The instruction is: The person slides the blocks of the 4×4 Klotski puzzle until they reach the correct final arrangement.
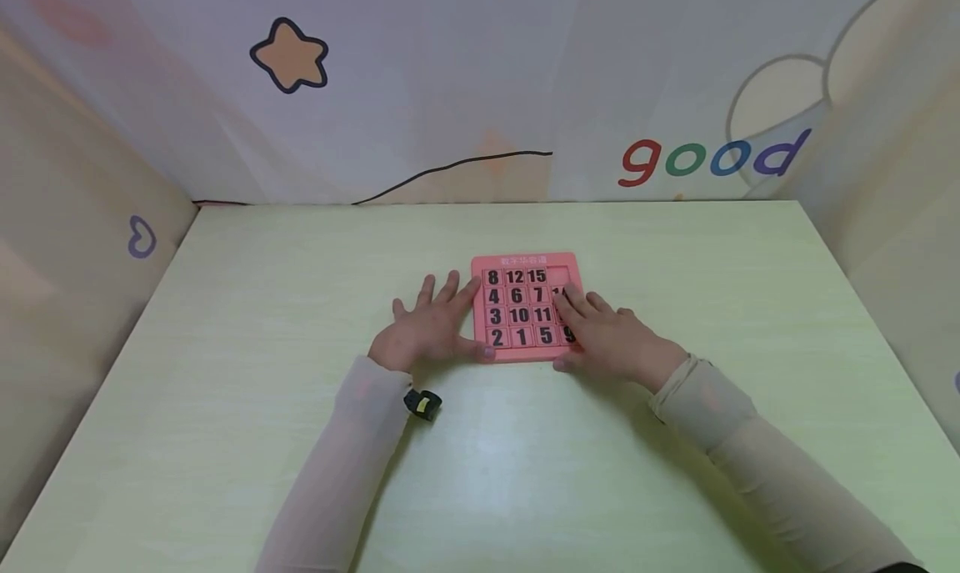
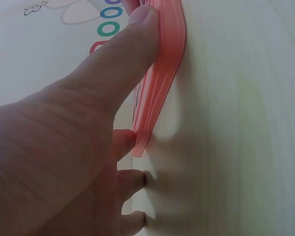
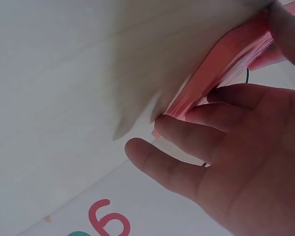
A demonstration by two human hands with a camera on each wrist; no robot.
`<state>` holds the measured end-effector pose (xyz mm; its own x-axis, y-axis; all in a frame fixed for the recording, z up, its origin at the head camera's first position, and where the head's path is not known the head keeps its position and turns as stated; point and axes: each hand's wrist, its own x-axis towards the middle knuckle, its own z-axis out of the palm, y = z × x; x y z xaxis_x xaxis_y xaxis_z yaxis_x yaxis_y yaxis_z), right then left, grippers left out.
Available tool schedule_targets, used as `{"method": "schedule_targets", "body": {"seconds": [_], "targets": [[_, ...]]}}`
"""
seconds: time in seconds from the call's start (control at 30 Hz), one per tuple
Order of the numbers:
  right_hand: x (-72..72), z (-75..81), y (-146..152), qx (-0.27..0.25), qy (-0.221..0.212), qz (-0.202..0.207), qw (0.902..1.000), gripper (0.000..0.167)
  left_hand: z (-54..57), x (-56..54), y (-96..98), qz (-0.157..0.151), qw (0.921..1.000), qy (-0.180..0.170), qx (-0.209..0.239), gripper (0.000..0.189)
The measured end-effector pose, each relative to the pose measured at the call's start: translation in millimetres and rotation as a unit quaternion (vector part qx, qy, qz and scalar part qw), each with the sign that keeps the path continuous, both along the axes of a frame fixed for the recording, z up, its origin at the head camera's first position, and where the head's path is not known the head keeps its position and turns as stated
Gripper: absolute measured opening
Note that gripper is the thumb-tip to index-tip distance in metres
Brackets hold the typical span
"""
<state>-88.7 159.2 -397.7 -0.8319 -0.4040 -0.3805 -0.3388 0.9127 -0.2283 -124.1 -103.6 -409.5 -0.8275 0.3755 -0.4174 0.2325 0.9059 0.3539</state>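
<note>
The pink puzzle tray [image 1: 525, 356] lay flat on the table [image 1: 487, 473], between the two hands. I saw in it rows of numbered tiles [image 1: 519, 315]; its top right corner showed bare pink. Some right-column numbers I could not read, because the right hand [image 1: 611, 331] covered them, with fingers extended and thumb at the near edge. The left hand [image 1: 427, 327] was spread, its thumb and forefinger touching the tray. Behind, my right wrist view cut off the lettering "good" [image 1: 712, 158].
</note>
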Motion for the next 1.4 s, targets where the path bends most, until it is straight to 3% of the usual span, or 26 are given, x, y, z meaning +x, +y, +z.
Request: {"method": "schedule_targets", "body": {"seconds": [0.3, 0.63, 0.93, 1.4], "targets": [[1.3, 2.6, -2, -0.01, 0.019, 0.0, 0.9998, 0.09, -1.2, -1.0, 1.6, 0.005, 1.0, -0.006, -0.002, 0.114], [-9.9, 2.9, -15, -0.052, 0.011, -0.028, 0.9982, 0.081, -3.6, 0.8, 2.7, 0.001, 1.0, -0.006, -0.001, 0.113], [-25.8, 1.9, -24, -0.041, 0.0, -0.033, 0.9986, 0.079, -2.9, -0.8, 1.5, -0.001, 1.0, -0.001, -0.004, 0.113], [-28.1, 3.9, -15, -0.041, -0.011, -0.047, 0.998, 0.073, -3.3, -0.8, 3.9, -0.005, 0.9999, -0.006, -0.008, 0.114]]}}
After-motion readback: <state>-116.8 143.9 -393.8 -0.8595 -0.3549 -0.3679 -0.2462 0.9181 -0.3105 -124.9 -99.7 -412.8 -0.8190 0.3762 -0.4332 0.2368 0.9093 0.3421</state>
